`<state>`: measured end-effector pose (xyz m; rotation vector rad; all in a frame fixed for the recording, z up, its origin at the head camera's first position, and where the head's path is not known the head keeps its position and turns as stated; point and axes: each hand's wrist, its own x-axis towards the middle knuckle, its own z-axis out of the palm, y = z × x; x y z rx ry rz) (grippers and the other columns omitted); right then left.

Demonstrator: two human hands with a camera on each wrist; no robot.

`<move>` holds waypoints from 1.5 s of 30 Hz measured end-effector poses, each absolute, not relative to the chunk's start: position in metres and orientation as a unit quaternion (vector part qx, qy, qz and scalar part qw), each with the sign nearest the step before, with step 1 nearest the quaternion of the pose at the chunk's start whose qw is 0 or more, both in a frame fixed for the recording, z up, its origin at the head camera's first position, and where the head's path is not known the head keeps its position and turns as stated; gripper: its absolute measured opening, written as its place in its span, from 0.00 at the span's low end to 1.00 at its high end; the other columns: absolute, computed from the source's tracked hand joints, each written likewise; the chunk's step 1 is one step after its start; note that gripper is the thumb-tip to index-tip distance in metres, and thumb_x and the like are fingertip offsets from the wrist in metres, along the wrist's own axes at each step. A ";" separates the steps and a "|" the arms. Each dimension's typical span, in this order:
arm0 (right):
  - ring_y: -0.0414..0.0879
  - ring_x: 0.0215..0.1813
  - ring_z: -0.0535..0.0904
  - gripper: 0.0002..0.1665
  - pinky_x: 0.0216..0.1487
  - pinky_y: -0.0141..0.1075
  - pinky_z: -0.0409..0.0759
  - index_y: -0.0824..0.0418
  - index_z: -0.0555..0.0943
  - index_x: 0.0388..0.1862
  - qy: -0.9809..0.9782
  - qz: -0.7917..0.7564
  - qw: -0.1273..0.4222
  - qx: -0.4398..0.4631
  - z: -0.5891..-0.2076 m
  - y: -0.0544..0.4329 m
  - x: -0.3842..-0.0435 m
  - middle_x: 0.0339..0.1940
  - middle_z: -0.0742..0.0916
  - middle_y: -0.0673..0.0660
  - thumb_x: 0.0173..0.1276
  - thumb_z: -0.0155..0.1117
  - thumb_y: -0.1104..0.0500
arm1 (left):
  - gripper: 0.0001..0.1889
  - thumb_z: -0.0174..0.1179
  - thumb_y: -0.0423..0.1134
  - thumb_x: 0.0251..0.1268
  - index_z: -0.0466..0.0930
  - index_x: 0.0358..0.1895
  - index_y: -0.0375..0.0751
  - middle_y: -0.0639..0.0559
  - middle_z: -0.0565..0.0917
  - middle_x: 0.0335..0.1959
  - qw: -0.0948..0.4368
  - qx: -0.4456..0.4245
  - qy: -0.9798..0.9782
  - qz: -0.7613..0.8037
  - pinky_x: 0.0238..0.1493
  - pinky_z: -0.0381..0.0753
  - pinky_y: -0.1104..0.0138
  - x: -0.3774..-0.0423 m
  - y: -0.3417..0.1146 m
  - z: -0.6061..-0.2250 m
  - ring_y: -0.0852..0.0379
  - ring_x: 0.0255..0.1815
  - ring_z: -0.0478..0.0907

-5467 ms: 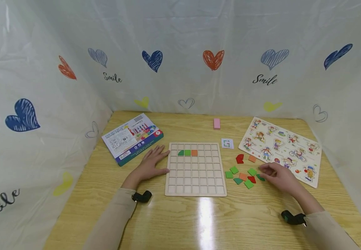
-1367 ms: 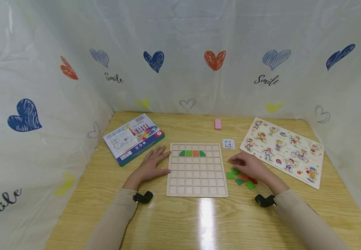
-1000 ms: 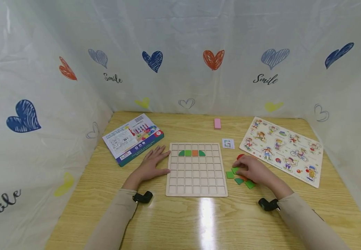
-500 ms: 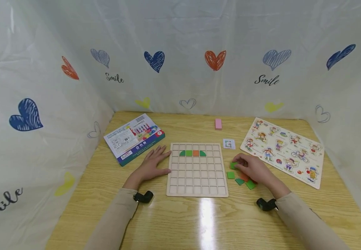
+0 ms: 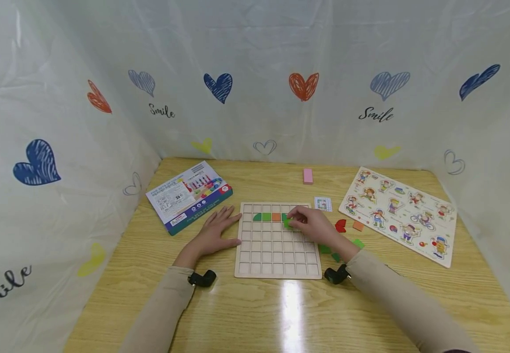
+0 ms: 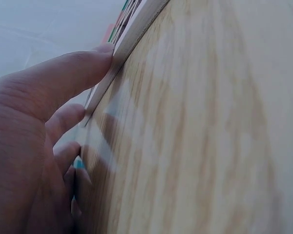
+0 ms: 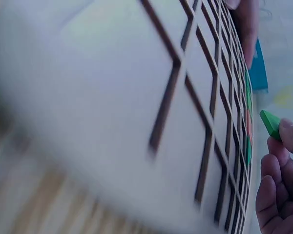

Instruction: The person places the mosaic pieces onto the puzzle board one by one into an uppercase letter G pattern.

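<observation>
A wooden grid board (image 5: pixel 265 259) lies mid-table. In its second row sit a dark green rounded tile (image 5: pixel 257 216), a light green square tile (image 5: pixel 266 216), an orange square tile (image 5: pixel 277 216) and another dark green tile (image 5: pixel 284 216), partly covered. My right hand (image 5: pixel 314 226) pinches a light green square tile (image 5: pixel 287 223) between thumb and index finger, over the board beside that last tile. In the right wrist view, the pinched tile (image 7: pixel 270 123) is tilted, its other fingers curled below. My left hand (image 5: pixel 212 234) rests flat, fingers spread, thumb tip against the board's left edge.
Loose tiles lie right of the board: red ones (image 5: pixel 340 225), an orange square (image 5: pixel 358 226) and green ones partly under my right forearm. A patterned card (image 5: pixel 323 204), a pink block (image 5: pixel 307 176), a picture puzzle (image 5: pixel 400 215) and a printed box (image 5: pixel 188 196) stand around.
My right hand has placed a dark green tile at the row's right end, then taken a light green square from the loose tiles and carried it left over the board. The left hand stays put.
</observation>
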<state>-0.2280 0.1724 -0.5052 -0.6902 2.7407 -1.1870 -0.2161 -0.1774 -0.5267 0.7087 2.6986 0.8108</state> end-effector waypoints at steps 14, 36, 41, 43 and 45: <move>0.37 0.32 0.77 0.04 0.36 0.33 0.77 0.53 0.85 0.44 0.893 -0.381 0.052 -0.232 -0.511 0.098 -0.236 0.30 0.84 0.44 0.73 0.68 0.56 | 0.44 0.63 0.62 0.67 0.57 0.82 0.54 0.49 0.45 0.85 0.120 0.237 0.926 0.267 0.81 0.31 0.51 -0.217 -0.176 -0.526 0.48 0.84 0.33; 0.41 0.39 0.75 0.12 0.42 0.36 0.77 0.56 0.87 0.51 0.911 -0.323 0.084 -0.243 -0.510 0.084 -0.230 0.37 0.81 0.46 0.70 0.71 0.57 | 0.44 0.63 0.61 0.67 0.57 0.82 0.53 0.48 0.45 0.85 0.119 0.241 0.926 0.266 0.81 0.31 0.51 -0.218 -0.177 -0.528 0.48 0.84 0.34; 0.40 0.40 0.76 0.12 0.45 0.37 0.79 0.55 0.86 0.53 0.908 -0.327 0.078 -0.251 -0.505 0.092 -0.226 0.38 0.82 0.46 0.72 0.67 0.59 | 0.44 0.63 0.61 0.67 0.56 0.82 0.53 0.48 0.45 0.85 0.120 0.240 0.925 0.268 0.81 0.31 0.51 -0.218 -0.177 -0.529 0.48 0.84 0.34; 0.40 0.42 0.77 0.12 0.47 0.37 0.79 0.56 0.86 0.53 0.909 -0.323 0.071 -0.256 -0.502 0.099 -0.224 0.39 0.82 0.46 0.72 0.66 0.60 | 0.44 0.63 0.61 0.67 0.56 0.82 0.53 0.48 0.45 0.85 0.121 0.238 0.925 0.269 0.81 0.31 0.51 -0.217 -0.177 -0.529 0.48 0.84 0.34; 0.41 0.42 0.77 0.12 0.47 0.38 0.80 0.56 0.86 0.52 0.909 -0.320 0.059 -0.262 -0.500 0.107 -0.222 0.40 0.83 0.46 0.71 0.65 0.60 | 0.44 0.63 0.61 0.67 0.56 0.82 0.53 0.49 0.45 0.85 0.122 0.238 0.925 0.270 0.81 0.31 0.51 -0.217 -0.177 -0.529 0.48 0.84 0.34</move>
